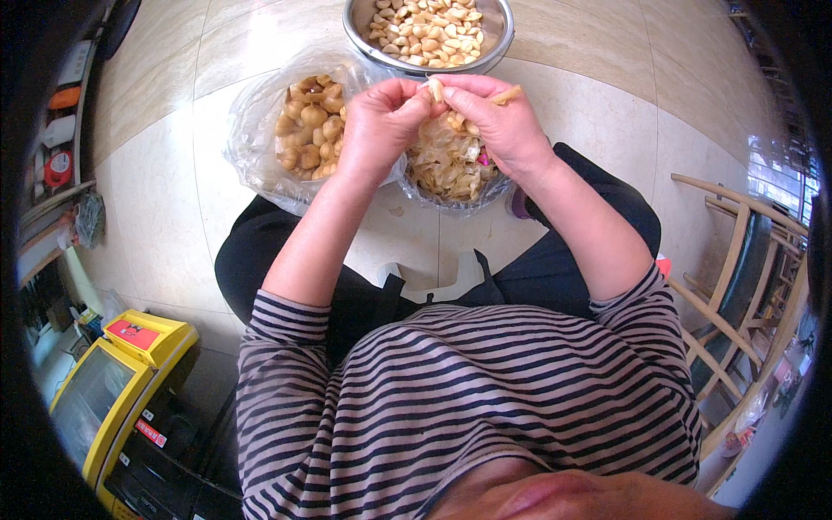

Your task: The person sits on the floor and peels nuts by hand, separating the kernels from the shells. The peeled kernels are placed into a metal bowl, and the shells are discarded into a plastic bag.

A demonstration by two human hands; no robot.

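Between the fingertips of both hands is a garlic clove (435,90) with some skin on it. My left hand (389,123) pinches it from the left, and my right hand (497,120) grips it from the right, with a piece of dry garlic stalk (507,95) sticking out by its fingers. Below the hands, garlic skins (448,162) fill a container lined with clear plastic. To the left, a clear plastic bag (250,136) holds whole garlic bulbs (314,116). Beyond the hands, a steel bowl (500,55) contains many peeled cloves (429,32).
Light floor tiles (598,104) lie around the containers. Wooden-framed furniture (728,260) stands at the right. A yellow-framed cabinet (123,377) is at the lower left, and a shelf with goods (62,136) at the upper left. Part of a pale stool seat (455,283) shows between the legs.
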